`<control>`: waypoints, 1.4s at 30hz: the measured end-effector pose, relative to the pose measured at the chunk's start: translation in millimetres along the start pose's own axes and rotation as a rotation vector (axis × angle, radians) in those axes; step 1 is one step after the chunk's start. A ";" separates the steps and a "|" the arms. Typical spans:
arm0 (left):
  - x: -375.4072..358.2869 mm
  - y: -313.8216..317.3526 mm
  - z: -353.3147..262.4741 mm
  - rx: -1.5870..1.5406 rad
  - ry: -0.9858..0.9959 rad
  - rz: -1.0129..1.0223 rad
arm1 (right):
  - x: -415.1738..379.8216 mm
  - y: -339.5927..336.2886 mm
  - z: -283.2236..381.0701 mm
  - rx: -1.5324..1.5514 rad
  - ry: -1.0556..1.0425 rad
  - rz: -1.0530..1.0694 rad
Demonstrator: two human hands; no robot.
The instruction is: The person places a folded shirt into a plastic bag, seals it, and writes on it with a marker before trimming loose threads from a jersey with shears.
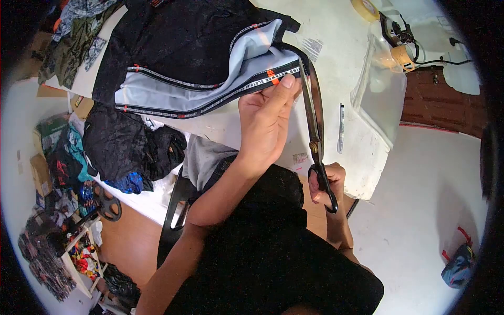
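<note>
Across the white table lies a black garment (157, 44) with a light grey lining and a printed black-and-white band (220, 98) with orange marks along its edge. My left hand (268, 118) pinches the end of that band between thumb and fingers. Long dark scissors (314, 134) point away from me, my right hand (328, 185) closed around their black handles. Their blades lie right at the band's end, beside my left fingertips, with the tips overlapping the garment's dark edge.
A marker pen (341, 128) lies on the white table (362, 168) right of the scissors. At the back are a roll of tape (366, 9) and a printed label (311, 48). Dark clothes (128, 142) are heaped at the left. A small bag (457, 266) is at the far right.
</note>
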State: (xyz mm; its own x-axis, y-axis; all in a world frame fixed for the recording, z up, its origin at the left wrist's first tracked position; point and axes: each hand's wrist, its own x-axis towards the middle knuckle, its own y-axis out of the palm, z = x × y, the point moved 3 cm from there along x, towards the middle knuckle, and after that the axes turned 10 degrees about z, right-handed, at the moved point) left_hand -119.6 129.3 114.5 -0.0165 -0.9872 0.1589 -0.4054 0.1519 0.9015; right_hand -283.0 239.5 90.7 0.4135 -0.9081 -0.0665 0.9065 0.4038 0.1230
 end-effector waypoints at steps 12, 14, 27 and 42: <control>-0.1 -4.4 2.0 0.033 0.038 0.041 | 0.4 2.8 18.1 0.026 -0.070 -0.083; -0.4 -4.3 2.3 0.035 0.028 0.039 | -2.1 -0.1 10.9 0.010 -0.050 -0.033; -1.8 -8.1 4.0 0.075 -0.011 0.027 | -6.0 1.1 3.6 0.003 0.015 0.028; -0.4 -7.1 1.7 0.047 0.008 0.020 | -4.6 0.7 13.8 0.047 -0.031 -0.028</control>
State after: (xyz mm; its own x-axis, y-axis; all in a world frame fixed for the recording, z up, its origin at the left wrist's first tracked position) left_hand -118.3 128.5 107.3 -0.0182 -0.9835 0.1801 -0.4473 0.1691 0.8783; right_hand -285.4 242.5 104.8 0.3846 -0.9222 -0.0401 0.9124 0.3732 0.1682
